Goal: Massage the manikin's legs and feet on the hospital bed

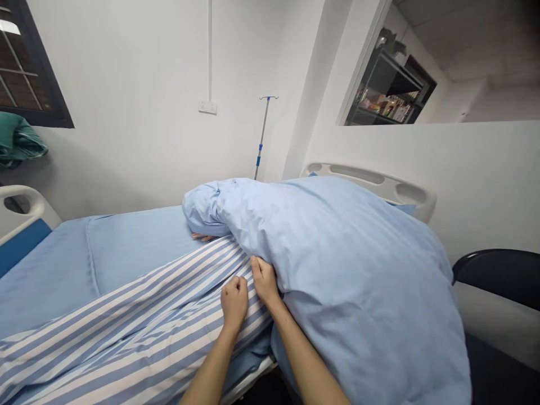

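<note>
A light blue quilt [346,242] is bunched over the right half of a bed. My right hand [265,279] is closed on the quilt's near left edge, thumb up. Just to its left, my left hand [235,298] makes a fist over striped blue and white clothing [169,315]; whether cloth is pinched in it is hidden. The clothing covers the legs of a figure lying on the bed, whose upper body is hidden by the quilt. Fingertips of another hand [203,237] show from under the quilt's far left edge.
A blue sheet [130,236] covers the mattress. Pale bed-end boards stand at left [25,211] and right [379,183]. Behind the bed is an IV pole [262,135]. A black chair [502,275] stands at right, and green cloth [19,140] hangs under the window.
</note>
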{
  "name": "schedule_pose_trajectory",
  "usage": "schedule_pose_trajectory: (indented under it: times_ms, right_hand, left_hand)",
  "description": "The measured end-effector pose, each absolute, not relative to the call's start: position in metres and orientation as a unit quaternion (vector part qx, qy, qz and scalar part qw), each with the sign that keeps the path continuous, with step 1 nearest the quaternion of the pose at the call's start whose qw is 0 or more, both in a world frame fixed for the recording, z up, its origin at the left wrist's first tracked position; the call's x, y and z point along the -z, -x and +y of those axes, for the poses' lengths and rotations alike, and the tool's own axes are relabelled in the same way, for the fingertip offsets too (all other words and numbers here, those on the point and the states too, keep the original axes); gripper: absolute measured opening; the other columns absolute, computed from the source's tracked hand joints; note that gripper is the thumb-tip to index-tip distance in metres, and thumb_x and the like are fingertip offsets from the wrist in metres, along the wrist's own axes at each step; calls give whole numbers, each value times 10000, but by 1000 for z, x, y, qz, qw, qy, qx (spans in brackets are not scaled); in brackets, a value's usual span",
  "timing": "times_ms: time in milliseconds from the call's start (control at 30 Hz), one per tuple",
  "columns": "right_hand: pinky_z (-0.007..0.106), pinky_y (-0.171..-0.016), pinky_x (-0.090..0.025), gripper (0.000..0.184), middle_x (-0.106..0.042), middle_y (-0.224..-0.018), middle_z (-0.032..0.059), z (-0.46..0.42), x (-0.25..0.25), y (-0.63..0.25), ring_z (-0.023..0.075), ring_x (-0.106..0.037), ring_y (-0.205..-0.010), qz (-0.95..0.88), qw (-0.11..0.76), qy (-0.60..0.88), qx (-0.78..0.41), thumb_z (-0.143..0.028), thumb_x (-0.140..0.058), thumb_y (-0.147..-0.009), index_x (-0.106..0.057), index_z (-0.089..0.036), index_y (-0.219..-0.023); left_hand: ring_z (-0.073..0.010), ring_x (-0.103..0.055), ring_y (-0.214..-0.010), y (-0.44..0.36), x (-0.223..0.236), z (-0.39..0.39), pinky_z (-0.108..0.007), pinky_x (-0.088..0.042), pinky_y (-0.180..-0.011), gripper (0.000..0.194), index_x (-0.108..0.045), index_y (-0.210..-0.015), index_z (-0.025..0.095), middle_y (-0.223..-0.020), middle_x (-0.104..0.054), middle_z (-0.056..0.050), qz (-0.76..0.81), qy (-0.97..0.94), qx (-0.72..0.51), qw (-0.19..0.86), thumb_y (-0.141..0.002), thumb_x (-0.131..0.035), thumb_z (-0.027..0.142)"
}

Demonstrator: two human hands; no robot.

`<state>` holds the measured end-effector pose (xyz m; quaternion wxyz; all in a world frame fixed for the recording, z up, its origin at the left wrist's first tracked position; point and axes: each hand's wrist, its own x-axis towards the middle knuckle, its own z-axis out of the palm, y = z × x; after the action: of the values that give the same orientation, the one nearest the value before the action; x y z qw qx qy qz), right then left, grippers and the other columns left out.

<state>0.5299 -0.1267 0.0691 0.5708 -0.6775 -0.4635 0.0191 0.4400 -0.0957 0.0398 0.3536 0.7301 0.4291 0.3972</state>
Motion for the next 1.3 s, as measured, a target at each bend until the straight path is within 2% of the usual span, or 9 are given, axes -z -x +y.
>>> schedule_pose_trajectory:
  times_ms: [133,267,367,500,700,867,1133,1233,1300]
  right_hand:
    - [293,-695,-418,384,-616,-664,48,-123,-41,-542,189,-529,-713,-399,608,686,-24,-441,-348,-841,-588,-170,-714]
    - [329,-844,-416,401,-671,-790,91,-121,-30,-548,228,-563,-857,-395,615,682,-32,-464,-379,-808,-629,-153,-778]
    - [348,-895,-400,425,-674,-898,133,-122,-29,-549,243,-567,-908,-398,607,687,-34,-472,-378,-792,-638,-136,-797]
    - [359,-890,-414,447,-676,-909,153,-123,-25,-551,263,-574,-924,-395,589,704,-31,-480,-396,-757,-654,-120,-810]
    - [358,-916,-399,449,-669,-964,143,-123,-20,-554,282,-567,-984,-412,540,733,-24,-471,-399,-739,-663,-119,-829]
    - [336,-852,-439,482,-671,-953,154,-125,-21,-554,306,-575,-974,-399,502,767,-30,-490,-398,-719,-670,-104,-821]
    - [316,-708,-471,483,-684,-779,128,-127,-27,-551,289,-605,-781,-401,456,795,-11,-512,-403,-697,-670,-112,-739]
    - [307,-675,-470,457,-680,-735,122,-127,-29,-551,286,-601,-751,-405,453,794,2,-510,-409,-688,-659,-128,-703]
    - [310,-654,-468,441,-674,-708,119,-126,-29,-550,288,-596,-736,-407,450,795,8,-509,-410,-678,-649,-139,-674]
  left_hand:
    - [-97,-337,-516,-441,-40,-96,-250,-220,-559,322,-309,-492,191,-471,-324,46,426,-727,-396,366,-795,-350,294]
    - [-89,-311,-515,-437,-42,-95,-245,-212,-549,330,-273,-483,188,-474,-272,52,399,-728,-373,414,-785,-354,296]
    - [-82,-298,-499,-416,-43,-87,-236,-205,-517,336,-265,-467,188,-466,-236,57,386,-733,-350,438,-760,-384,301]
    - [-81,-316,-488,-344,-46,-66,-225,-226,-504,347,-308,-457,189,-454,-261,56,406,-729,-344,431,-762,-383,337]
    - [-83,-334,-468,-172,-60,-27,-221,-288,-504,380,-332,-471,197,-444,-324,55,505,-679,-392,362,-761,-392,436]
    - [-92,-355,-458,-61,-68,-13,-225,-311,-506,414,-344,-437,198,-413,-352,52,573,-634,-413,315,-761,-421,442]
    - [-97,-356,-477,0,-55,-6,-223,-311,-529,422,-342,-435,199,-427,-362,50,593,-606,-443,292,-769,-432,440]
    - [-100,-362,-483,6,-33,-4,-223,-303,-529,417,-340,-444,198,-430,-357,47,607,-617,-415,280,-773,-407,446]
    - [-101,-371,-501,6,-19,-4,-221,-285,-535,389,-347,-468,195,-449,-362,48,630,-639,-374,233,-769,-406,433]
